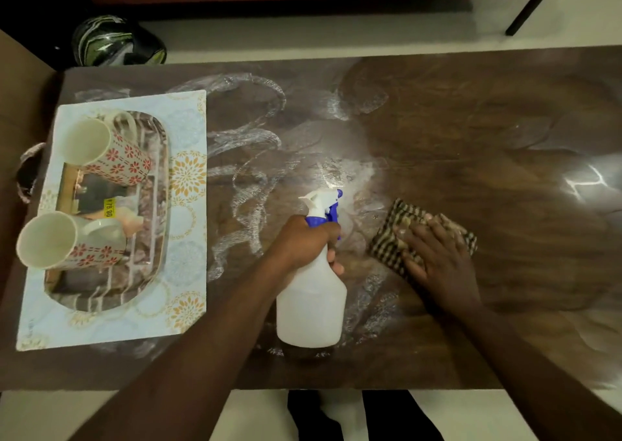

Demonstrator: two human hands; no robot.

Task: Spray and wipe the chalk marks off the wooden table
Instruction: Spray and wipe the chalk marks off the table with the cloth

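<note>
White chalk marks swirl across the middle of the dark wooden table, between the placemat and the table's centre. My left hand grips the neck of a white spray bottle with a blue trigger, its nozzle pointing away from me over the smeared chalk. My right hand lies flat with spread fingers on a brown checked cloth, pressing it onto the table just right of the bottle.
At the left, a pale patterned placemat carries a shiny tray with two floral mugs. A dark helmet sits on the floor beyond the table, and a chair leg stands at the far right.
</note>
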